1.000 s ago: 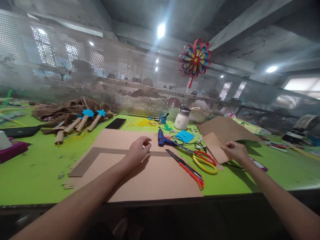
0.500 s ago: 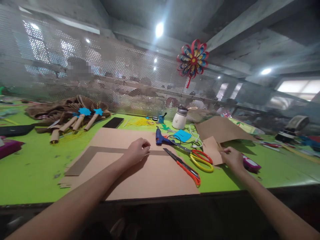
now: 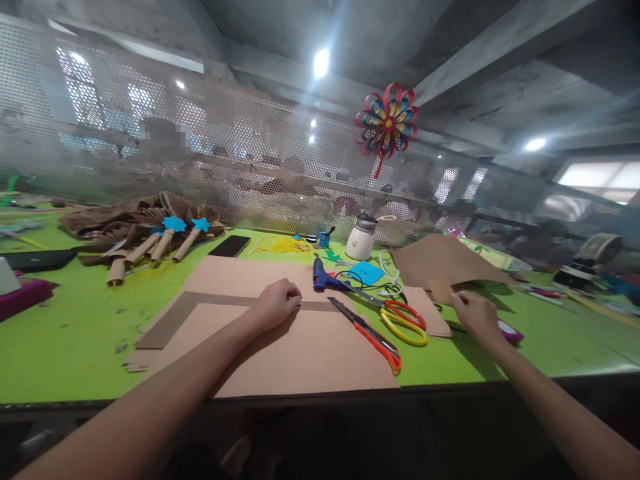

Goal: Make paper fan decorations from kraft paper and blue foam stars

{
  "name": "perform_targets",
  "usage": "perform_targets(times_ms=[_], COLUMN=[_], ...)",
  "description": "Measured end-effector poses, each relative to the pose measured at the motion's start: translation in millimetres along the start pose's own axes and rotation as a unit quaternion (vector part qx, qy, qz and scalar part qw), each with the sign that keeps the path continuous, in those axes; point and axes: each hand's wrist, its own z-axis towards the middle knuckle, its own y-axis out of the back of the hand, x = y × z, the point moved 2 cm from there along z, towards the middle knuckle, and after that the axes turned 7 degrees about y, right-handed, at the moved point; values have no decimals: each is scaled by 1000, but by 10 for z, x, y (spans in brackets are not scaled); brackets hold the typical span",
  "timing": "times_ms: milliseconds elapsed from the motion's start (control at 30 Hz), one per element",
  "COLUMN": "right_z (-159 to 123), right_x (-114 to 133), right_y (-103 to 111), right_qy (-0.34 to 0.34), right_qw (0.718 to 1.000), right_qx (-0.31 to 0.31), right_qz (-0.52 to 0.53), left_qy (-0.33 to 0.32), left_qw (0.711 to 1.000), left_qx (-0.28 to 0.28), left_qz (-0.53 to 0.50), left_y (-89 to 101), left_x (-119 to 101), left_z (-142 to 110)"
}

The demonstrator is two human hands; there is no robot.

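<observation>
My left hand is over the large sheets of brown paper, its fingers pinched together. Whatever is between those fingertips, if anything, is too small to make out. My right hand pinches a small piece of brown paper by its edge, above a pale brown square of paper. On the right side of the sheets lie a utility knife with an orange handle and scissors with red and yellow handles. A blue glue gun rests just behind them.
A white bottle, a blue paper piece and a phone stand or lie farther back. Brown paper fans with blue flowers are at left. A larger brown sheet bends upward at right. A purple box sits beside my right hand.
My right hand has moved slightly right, and the small brown paper piece now shows raised in its fingers. My left hand stays nearly in place, its fingers curled closer.
</observation>
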Motion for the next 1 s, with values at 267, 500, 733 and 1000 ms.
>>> perform_targets(times_ms=[267,500,733,1000], right_z=[152,386,167,-744], right_x=[375,787,898,1482], right_y=[-287,-705,-573,-58], right_qy=[-87,-131,-106,270], right_qw=[971,911,910,925], right_qx=[45,169,167,233], right_qz=[218,354,365,132], left_qy=[17,14,12,-17], left_qw=[1000,999,992,987], left_qx=[-9,5,17,50], left_qz=[-13,52,121,154], left_y=[20,10,14,3], left_x=[-16,2,-22,-81], left_z=[-17,-26,-46,-56])
